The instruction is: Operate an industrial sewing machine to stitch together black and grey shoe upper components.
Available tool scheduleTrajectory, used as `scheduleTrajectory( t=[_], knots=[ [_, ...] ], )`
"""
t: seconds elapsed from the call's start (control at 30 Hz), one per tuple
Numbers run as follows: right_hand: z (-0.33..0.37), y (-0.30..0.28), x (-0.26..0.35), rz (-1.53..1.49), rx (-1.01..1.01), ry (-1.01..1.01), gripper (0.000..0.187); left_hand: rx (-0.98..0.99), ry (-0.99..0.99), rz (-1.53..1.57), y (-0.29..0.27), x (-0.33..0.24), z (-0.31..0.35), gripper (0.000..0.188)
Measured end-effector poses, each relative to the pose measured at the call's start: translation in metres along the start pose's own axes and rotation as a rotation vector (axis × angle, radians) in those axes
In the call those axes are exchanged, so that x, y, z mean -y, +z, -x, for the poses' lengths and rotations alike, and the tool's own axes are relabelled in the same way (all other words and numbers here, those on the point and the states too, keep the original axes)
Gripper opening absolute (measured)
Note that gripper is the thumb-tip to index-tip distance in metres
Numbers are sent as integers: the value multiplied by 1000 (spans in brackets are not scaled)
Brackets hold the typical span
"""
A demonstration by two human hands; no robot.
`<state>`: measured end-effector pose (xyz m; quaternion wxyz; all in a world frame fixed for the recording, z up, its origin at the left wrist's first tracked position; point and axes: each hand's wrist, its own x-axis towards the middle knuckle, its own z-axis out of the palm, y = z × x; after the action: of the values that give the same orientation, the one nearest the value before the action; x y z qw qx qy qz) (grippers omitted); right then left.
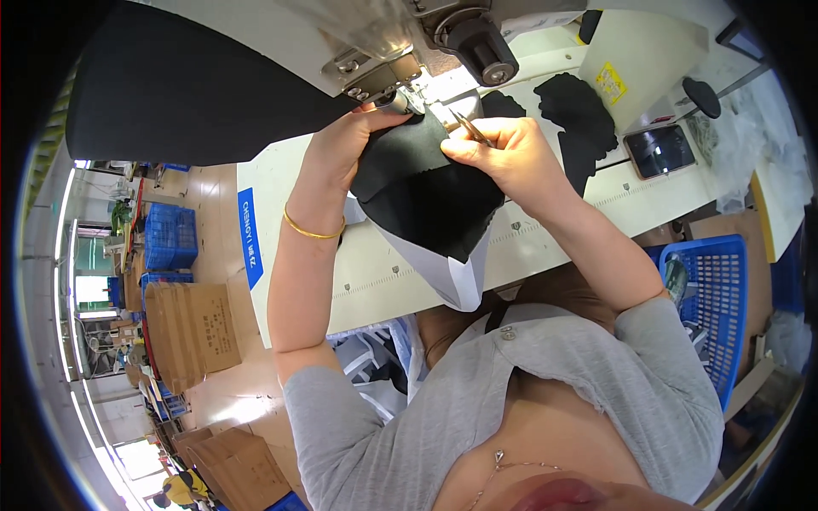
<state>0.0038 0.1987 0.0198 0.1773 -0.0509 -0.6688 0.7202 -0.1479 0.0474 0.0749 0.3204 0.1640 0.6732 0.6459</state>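
A black fabric piece (426, 192) with a white layer (452, 277) under it lies on the white sewing table (383, 264), its far end under the sewing machine's needle area (400, 89). My left hand (345, 145) presses and grips the fabric's left edge close to the presser foot. My right hand (507, 149) pinches the fabric's right edge and also holds small metal tweezers or snips (469, 128) pointing toward the needle. A gold bangle (311, 230) circles my left wrist.
The sewing machine head (341, 43) hangs over the table's far side. More black fabric pieces (579, 115) and a phone (658, 151) lie to the right. A blue plastic basket (720, 298) stands right of the table; cardboard boxes (192, 328) and blue crates (169, 234) stand left.
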Motion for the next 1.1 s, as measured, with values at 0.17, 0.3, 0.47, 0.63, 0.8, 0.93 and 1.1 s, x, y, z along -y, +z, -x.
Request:
scheduleTrajectory(
  t=[0.17,0.3,0.47,0.63,0.8,0.93,1.1],
  knots=[
    [2,3,2,-42,-23,-32,20,-11,-46,106,-6,5,-4,23],
    [5,2,2,8,-11,-16,20,49,25,8,-10,5,-4,22],
    [6,11,-1,42,-32,-36,20,-157,320,-635,-5,8,11,34],
    [7,4,-1,117,6,-31,19,-430,1253,-1499,15,16,74,24],
    [9,5,-6,19,-13,-125,19,-200,1361,-1517,40,32,78,25],
    [17,7,-9,-67,-15,-95,15,-244,1419,-1539,38,36,73,29],
    [38,1,0,-166,67,156,19,-254,1448,-1503,34,39,66,29]
  ],
)
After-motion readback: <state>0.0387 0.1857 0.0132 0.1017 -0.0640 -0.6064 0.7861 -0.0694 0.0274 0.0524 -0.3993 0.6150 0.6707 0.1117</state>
